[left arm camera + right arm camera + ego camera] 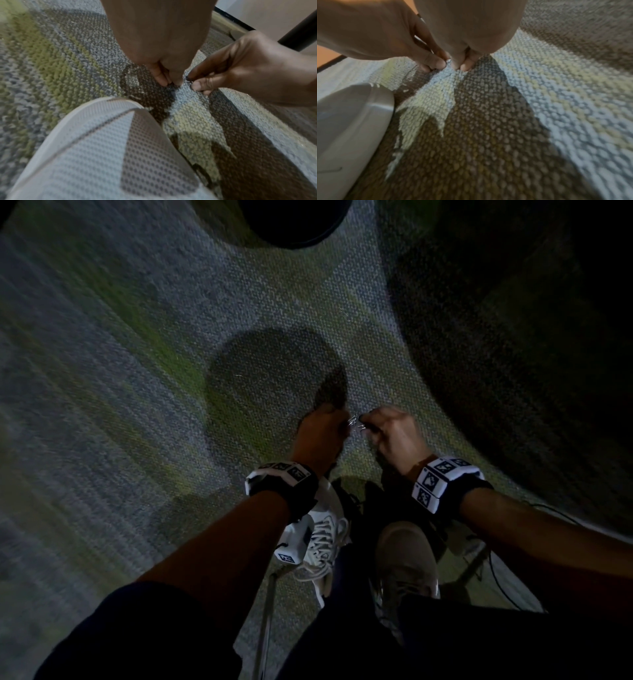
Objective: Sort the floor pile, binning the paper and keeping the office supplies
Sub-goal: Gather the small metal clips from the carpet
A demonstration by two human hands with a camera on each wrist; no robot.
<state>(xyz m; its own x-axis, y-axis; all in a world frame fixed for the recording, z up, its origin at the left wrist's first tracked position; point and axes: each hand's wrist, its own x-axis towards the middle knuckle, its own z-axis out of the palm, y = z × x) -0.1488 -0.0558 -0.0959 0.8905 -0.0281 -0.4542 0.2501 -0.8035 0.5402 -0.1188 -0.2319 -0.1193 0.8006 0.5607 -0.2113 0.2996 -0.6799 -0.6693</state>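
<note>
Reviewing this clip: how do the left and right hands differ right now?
In the head view the left hand lies in shadow, while the right hand catches the light. The left sits above the white shoe; the right sits off to its side. Both have fingers curled, pinching small shiny metal pieces at the carpet.

Likely an office: looped grey-green carpet tile [144,344], a dark baseboard [233,20] and thin cables [496,577].

Open carpet [144,344] ahead; shoes [322,542] behind
</note>
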